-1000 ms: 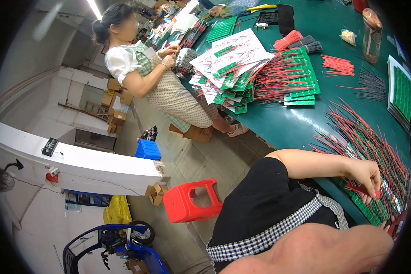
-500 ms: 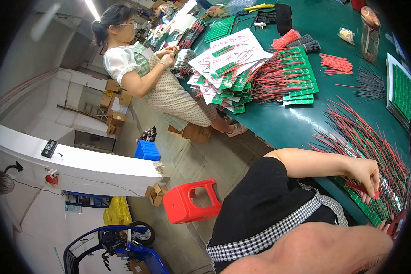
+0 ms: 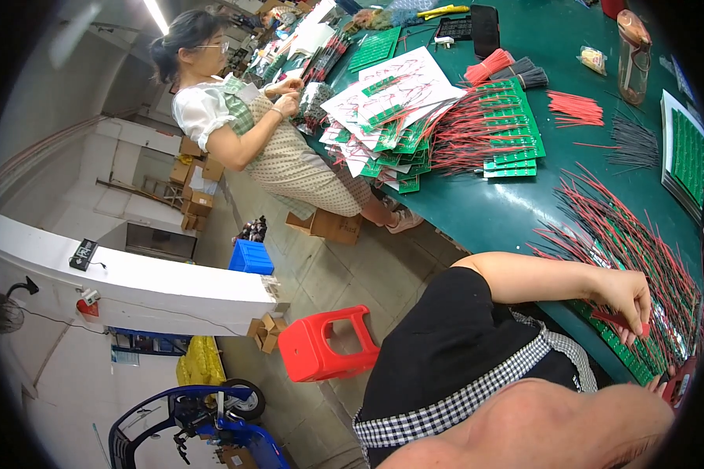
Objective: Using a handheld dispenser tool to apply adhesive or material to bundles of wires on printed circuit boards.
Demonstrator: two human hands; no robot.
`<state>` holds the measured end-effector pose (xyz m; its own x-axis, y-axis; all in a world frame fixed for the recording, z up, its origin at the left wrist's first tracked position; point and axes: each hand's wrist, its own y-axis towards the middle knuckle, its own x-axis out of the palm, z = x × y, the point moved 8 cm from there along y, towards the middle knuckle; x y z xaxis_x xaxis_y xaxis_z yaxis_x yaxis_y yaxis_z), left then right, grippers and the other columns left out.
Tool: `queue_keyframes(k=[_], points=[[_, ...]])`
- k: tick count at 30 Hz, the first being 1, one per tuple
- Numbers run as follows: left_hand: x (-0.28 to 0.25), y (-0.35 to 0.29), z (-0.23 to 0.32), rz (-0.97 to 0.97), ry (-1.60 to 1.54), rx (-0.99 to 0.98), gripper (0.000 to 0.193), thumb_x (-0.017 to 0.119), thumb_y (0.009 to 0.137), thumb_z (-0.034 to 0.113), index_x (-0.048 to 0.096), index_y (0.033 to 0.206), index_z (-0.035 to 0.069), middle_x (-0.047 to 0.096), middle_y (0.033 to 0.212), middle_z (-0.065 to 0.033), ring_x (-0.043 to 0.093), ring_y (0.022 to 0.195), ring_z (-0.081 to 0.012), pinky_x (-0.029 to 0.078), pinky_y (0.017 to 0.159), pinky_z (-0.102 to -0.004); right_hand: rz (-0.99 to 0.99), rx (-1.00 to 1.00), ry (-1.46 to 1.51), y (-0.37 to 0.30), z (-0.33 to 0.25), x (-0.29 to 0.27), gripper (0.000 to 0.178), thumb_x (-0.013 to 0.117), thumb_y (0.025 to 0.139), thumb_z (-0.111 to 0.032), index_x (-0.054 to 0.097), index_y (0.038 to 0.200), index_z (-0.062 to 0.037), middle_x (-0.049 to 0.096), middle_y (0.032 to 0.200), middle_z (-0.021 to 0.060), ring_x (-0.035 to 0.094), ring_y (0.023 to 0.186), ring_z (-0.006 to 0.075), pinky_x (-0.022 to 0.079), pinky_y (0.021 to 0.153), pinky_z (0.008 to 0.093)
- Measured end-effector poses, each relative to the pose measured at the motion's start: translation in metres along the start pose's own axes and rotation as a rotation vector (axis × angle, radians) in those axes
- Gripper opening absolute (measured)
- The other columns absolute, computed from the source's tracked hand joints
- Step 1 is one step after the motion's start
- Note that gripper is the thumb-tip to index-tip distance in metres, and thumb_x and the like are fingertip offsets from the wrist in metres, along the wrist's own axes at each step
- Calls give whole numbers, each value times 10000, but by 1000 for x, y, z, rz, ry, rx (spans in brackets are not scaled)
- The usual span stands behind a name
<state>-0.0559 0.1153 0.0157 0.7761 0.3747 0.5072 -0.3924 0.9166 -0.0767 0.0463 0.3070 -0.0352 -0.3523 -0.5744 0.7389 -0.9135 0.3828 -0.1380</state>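
My left hand (image 3: 627, 298) is closed in a pinch, low over the right side of the table. A flat red piece (image 3: 612, 320) shows at its fingers; its kind is unclear. Beneath lies a long green circuit board (image 3: 619, 348), with a heap of red and black wires (image 3: 630, 242) spread over and beyond it. Only a few fingertips of my right hand (image 3: 659, 384) show at the board's near end. Beside them is a dark red object (image 3: 684, 381), cut off by the picture's rim, and whether the hand holds it is hidden.
Wired circuit boards and white sheets (image 3: 403, 102) are piled on the green table (image 3: 516, 207). Red wires (image 3: 576, 109), black wires (image 3: 633, 142) and a bottle (image 3: 634, 62) lie farther right. A co-worker (image 3: 266, 141) handles something beyond. A red stool (image 3: 328, 344) stands on the floor.
The co-worker's head and upper body have shifted slightly left. My left hand stays in nearly the same place, still pinched at the red piece.
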Motion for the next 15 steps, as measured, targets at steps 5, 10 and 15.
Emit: queue_keyframes(k=[5, 10, 15], points=[[-5, 1, -3, 13, -14, 0, 109, 592, 736, -10, 581, 787, -105, 622, 695, -175, 625, 591, -197, 504, 542, -255, 344, -123, -403, -2, -14, -41, 326, 470, 842, -56, 420, 1157, 10, 493, 855, 78, 400, 695, 70, 334, 622, 182], [-5, -1, -1, 9, 0, 6, 105, 578, 744, -17, 581, 798, -107, 621, 704, -178, 625, 599, -201, 506, 543, -256, 229, -76, -299, 4, -11, -71, 330, 490, 838, -66, 426, 1153, 5, 515, 846, 86, 406, 681, 71, 345, 619, 185], [-7, 2, -2, 1, -25, 20, 101, 569, 749, -22, 583, 808, -103, 619, 704, -174, 626, 610, -202, 509, 543, -253, 201, -75, -273, -2, -10, -43, 334, 486, 841, -67, 414, 1158, 14, 517, 832, 94, 396, 664, 70, 346, 610, 184]])
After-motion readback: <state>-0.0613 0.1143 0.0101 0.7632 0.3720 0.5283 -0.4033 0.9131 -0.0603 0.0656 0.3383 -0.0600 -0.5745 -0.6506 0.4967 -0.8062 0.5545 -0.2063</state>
